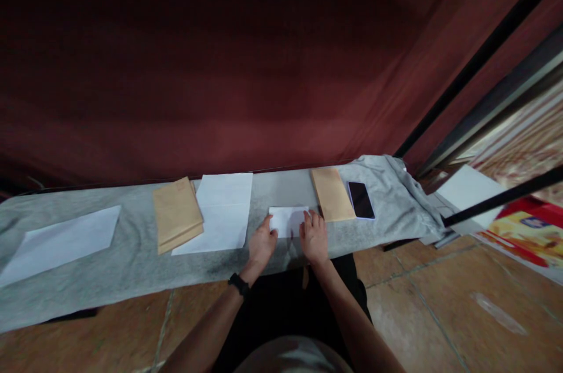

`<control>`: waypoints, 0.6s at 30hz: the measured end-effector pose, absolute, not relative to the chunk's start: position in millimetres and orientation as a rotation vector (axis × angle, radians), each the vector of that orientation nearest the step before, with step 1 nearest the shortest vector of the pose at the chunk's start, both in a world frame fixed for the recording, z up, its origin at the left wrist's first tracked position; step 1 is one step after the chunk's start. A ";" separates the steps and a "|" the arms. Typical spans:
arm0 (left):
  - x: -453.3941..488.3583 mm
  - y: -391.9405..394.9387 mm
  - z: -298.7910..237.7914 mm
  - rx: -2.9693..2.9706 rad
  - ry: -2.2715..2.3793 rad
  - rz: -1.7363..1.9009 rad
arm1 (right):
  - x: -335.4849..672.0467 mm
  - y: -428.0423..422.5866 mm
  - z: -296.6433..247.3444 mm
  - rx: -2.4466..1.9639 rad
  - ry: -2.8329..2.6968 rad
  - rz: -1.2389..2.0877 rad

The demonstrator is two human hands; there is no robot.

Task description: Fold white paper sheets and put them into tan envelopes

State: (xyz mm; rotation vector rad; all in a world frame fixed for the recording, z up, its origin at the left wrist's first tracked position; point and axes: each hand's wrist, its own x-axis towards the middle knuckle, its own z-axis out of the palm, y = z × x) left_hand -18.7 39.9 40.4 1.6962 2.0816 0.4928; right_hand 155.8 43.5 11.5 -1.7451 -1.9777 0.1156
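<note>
A small white folded sheet of paper (pixel 288 221) lies on the grey cloth in front of me, longer from side to side than front to back. My left hand (pixel 262 243) grips its left end, with fingertips at the edge and the thumb near the lower corner. At the right end, my right hand (pixel 314 238) has its fingers bent and closed on the paper. Just beyond that hand rests a brown envelope (pixel 333 194). Larger white sheets (pixel 226 209) with crease lines spread out left of my left hand.
A stack of brown envelopes (pixel 176 212) partly covers the larger sheets. Another white sheet (pixel 65 238) lies far left. A phone (pixel 361 200) sits right of the single envelope. Grey cloth (pixel 136 238) covers the narrow table, against a dark red wall (pixel 264 97). Dark bars (pixel 475 62) stand at right.
</note>
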 end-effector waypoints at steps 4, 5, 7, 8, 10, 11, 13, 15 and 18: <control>-18.6 38.5 44.0 1.752 2.101 0.390 | 145.2 37.7 4.6 -1.615 -2.110 0.100; -18.7 37.3 44.8 1.761 2.102 0.381 | 143.2 36.3 1.9 -1.625 -2.110 0.085; -18.6 34.3 46.3 1.769 2.113 0.367 | 140.7 33.7 -3.4 -1.654 -2.098 0.051; -18.4 32.8 46.9 1.778 2.127 0.364 | 140.0 32.8 -5.5 -1.664 -2.094 0.036; -16.5 30.7 47.3 1.843 2.170 0.386 | 139.7 31.4 -8.5 -1.672 -2.090 0.012; -14.6 30.5 46.8 1.898 2.188 0.417 | 139.8 31.0 -9.3 -1.672 -2.089 0.003; -8.3 31.7 43.5 2.051 2.149 0.499 | 140.2 30.3 -10.0 -1.667 -2.089 -0.011; 0.4 34.8 36.7 2.205 1.988 0.523 | 140.7 29.8 -10.0 -1.658 -2.091 -0.017; 12.3 40.1 22.2 2.346 1.784 0.447 | 140.8 29.2 -10.3 -1.643 -2.097 -0.028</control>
